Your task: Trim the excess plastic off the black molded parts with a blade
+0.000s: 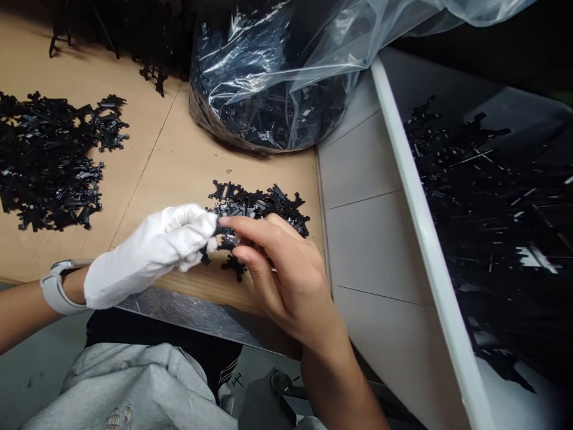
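Note:
My left hand (152,251), in a white glove, is closed on a small black plastic part (206,255). Most of that part is hidden by the glove. My bare right hand (290,269) meets it from the right, its index fingertip against or very close to the part's upper end. The right thumb stands apart from the index finger, with no part plainly gripped between them. Just behind both hands lies a small pile of black plastic parts (286,206). One loose black part (234,267) lies by the right thumb.
A larger heap of black parts (49,161) covers the left of the tan board (147,161). At the back stands a clear plastic bag (268,113) full of black parts. A white-rimmed bin (421,227) with more parts rises on the right. A metal edge (192,313) runs along the front.

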